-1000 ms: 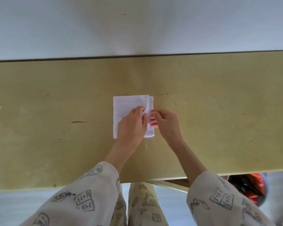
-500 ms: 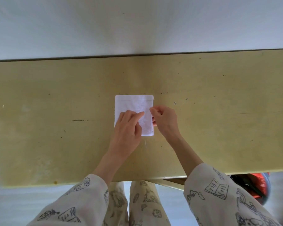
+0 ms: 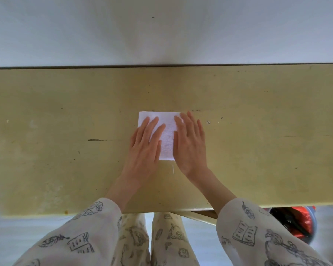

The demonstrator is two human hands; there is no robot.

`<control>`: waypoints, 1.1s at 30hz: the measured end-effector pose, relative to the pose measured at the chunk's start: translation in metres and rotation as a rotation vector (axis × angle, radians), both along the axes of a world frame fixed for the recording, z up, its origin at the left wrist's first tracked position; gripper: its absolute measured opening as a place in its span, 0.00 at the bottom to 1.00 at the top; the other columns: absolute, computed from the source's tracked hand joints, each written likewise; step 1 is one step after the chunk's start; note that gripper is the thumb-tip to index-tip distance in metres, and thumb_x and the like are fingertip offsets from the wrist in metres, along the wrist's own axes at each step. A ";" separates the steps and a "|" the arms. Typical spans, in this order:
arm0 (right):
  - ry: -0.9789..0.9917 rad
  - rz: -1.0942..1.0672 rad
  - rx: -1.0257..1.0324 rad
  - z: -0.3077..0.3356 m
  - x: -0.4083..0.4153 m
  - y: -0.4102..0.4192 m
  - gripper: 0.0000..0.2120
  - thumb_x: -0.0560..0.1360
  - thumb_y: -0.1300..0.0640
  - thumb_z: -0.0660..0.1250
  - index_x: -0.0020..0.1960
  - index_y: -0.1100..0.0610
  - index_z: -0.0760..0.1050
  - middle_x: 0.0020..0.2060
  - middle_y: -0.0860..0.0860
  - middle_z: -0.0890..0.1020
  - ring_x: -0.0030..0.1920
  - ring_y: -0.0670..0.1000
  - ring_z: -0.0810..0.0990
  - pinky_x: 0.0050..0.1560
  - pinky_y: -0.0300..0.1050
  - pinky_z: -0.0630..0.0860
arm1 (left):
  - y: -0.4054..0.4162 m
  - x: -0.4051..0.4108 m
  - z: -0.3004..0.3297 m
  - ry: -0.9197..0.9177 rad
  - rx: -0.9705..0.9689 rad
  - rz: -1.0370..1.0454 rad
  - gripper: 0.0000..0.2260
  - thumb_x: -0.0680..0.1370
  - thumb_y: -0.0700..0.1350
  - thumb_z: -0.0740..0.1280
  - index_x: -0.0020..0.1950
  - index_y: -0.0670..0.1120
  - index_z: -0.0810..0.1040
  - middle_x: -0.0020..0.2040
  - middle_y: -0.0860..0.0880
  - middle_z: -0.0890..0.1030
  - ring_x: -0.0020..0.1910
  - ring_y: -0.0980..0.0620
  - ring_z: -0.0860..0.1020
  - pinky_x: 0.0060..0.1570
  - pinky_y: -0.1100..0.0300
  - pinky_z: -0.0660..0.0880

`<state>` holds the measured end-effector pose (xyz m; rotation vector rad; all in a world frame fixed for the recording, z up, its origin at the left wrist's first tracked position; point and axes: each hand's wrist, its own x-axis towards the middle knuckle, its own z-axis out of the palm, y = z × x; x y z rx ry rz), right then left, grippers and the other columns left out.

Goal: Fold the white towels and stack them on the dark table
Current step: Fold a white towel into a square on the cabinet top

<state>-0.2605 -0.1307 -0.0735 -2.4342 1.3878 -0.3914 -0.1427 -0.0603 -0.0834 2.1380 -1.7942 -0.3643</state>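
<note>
- Head view, the only one: a folded white towel [image 3: 166, 138] lies flat near the middle of a yellowish desk [image 3: 56, 150], its long sides running away from the person and its near short edge showing between the two wrists.
- Left hand [image 3: 145, 148] lies palm-down on the towel's left part, fingers [image 3: 155, 129] straight and slightly spread; it grips nothing and only presses. Part of this hand overhangs the towel's left edge onto the bare desk.
- Right hand [image 3: 189, 145] lies palm-down over the towel's right edge, its fingers likewise straight, holding nothing. The outer fingers seem to rest on the desk beyond the cloth.
- Both flat palms on the cloth read to me as a smoothing press: flattening the layers so the fold keeps its crease and the bundle stays compact for stacking.
- A strip of towel shows bare between the hands, so the pressure falls on both sides, which likely keeps the layers from sliding.
- No second towel and no stack is visible, and the surface here is pale yellow; whether this counts as the dark table I cannot tell.
- Patterned sleeves [image 3: 244, 227] cover both forearms to above the wrists, clear of the cloth.
- A red and black object [image 3: 298, 219] sits on the floor below the desk's near right edge, well apart from the towel; what it is I cannot tell.
- Behind the desk stands a plain white wall [image 3: 161, 29].
</note>
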 end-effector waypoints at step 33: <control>0.108 -0.656 0.640 0.010 0.045 -0.028 0.19 0.71 0.43 0.68 0.35 0.54 0.63 0.43 0.54 0.71 0.43 0.53 0.70 0.46 0.50 0.69 | 0.064 0.057 0.031 0.350 0.152 0.514 0.20 0.80 0.47 0.50 0.67 0.40 0.67 0.70 0.43 0.67 0.75 0.46 0.53 0.71 0.54 0.53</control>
